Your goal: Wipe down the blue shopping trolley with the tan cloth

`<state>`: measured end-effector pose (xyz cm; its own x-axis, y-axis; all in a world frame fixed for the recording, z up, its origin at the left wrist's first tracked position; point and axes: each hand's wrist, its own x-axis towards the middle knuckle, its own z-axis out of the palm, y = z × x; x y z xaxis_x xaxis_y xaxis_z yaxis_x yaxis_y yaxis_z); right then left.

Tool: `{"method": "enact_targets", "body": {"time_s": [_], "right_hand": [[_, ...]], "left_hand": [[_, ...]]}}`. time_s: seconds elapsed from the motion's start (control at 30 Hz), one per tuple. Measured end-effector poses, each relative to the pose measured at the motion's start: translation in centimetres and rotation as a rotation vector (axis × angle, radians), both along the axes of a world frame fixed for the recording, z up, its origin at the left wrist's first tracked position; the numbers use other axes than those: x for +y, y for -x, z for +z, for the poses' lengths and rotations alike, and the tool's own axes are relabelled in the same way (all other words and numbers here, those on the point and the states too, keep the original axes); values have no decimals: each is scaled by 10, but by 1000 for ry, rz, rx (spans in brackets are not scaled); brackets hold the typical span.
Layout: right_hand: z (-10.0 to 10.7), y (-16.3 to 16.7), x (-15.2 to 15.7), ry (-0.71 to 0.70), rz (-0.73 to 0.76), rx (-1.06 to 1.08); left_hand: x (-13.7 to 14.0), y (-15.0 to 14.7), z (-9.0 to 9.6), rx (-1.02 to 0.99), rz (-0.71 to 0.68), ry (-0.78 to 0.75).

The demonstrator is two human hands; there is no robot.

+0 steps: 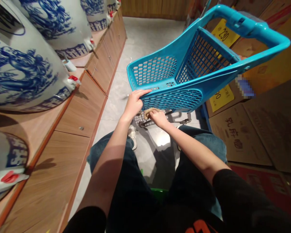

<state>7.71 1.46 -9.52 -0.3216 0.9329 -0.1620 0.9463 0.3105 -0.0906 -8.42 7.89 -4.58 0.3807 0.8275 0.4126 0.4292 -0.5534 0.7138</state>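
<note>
A blue plastic shopping cart (210, 91) stands in front of me, its basket tilted toward its low end and its handle at the upper right. My left hand (135, 103) grips the basket rim at the near low corner, with fingers lying over the edge. Just below and to the right, my right hand (158, 118) is closed on a beige cloth (147, 112) against the lattice side of the basket. Its fingertips are partly hidden by the cloth.
Wooden cabinets (72, 113) line the left, topped by large blue-and-white ceramic jars (21, 64) with red-handled taps. Stacked cardboard boxes (237, 136) and yellow price signs (221, 97) are on the right. Part of something green (160, 193) shows between my legs.
</note>
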Motion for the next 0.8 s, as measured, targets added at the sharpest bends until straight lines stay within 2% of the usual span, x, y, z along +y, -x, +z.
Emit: {"method": "enact_targets", "body": {"time_s": [0.07,0.17,0.23,0.3,0.4,0.47,0.67,0.73,0.8], "right_hand": [[3,0,-1,-47,7,31],[22,-2,0,-179,-8,95],[30,-4,1,-214,-27,106],[27,-5,1,-176,-24,83],[10,-5,-2,-59,-10,25],[3,-4,-3,-33,-7,24],[27,-6,1,-215,-21,120],[26,-6,1,-203,-16,104],[15,-5,0,-121,4,55]], "left_hand": [[-1,0,1,2,-8,1],[-3,0,3,-1,-21,-4],[-3,-1,4,-2,-21,-7],[-3,-1,3,-5,-14,-5],[-3,-1,2,-8,-1,6],[-3,-1,2,-6,4,9],[-3,-1,4,-4,-6,20],[-4,-1,5,-2,-4,25],[-4,-1,5,-1,-1,22]]}}
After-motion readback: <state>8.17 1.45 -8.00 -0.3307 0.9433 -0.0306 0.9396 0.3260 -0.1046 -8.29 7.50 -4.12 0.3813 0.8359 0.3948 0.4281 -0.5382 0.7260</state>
